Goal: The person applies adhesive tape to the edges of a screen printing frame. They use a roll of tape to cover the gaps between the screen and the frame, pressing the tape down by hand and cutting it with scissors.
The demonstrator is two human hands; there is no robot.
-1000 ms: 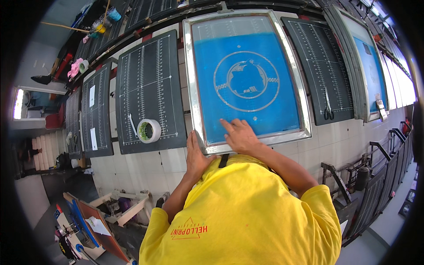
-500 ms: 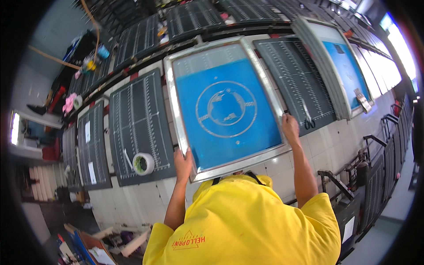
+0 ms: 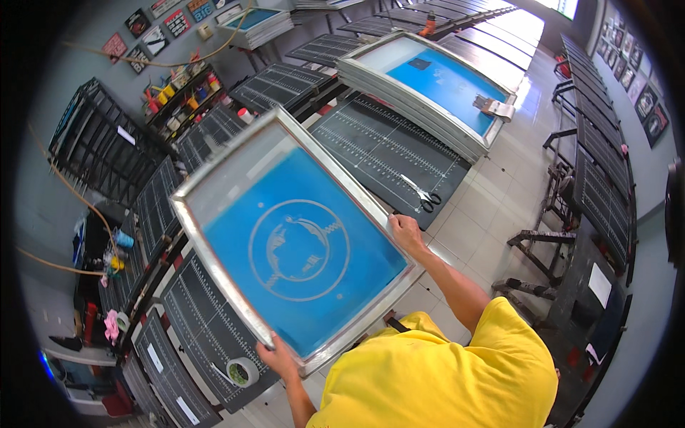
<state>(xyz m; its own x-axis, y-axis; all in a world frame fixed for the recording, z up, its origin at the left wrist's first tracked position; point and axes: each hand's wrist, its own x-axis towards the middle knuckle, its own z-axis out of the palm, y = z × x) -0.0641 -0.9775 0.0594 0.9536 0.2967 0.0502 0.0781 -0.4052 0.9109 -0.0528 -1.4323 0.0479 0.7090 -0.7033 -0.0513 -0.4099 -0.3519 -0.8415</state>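
Observation:
A large screen printing frame [image 3: 307, 228], with a metal rim and blue mesh bearing a round design, is held up tilted in front of me. My left hand [image 3: 281, 358] grips its near left edge, fingers closed around the rim. On the right side rail, close to the near corner, my right hand [image 3: 407, 232] is closed too. Beneath and beyond the frame, scissors [image 3: 421, 192] lie on a dark ruled printing board [image 3: 385, 143]. By my left hand, a roll of tape [image 3: 242, 372] sits on another dark board [image 3: 196, 303]. The fingers under the rim are hidden.
Ahead to the right, a stack of screen frames [image 3: 421, 107] carries a clamp-like metal and wooden piece [image 3: 494, 108]. Racks of dark boards [image 3: 603, 192] run along the right. A shelf of coloured containers [image 3: 187, 96] stands at the far left, and a hose [image 3: 153, 64] hangs nearby.
The view has swung toward the right, and the screen frame has turned and tilted with it. Both hands keep their hold on the rim.

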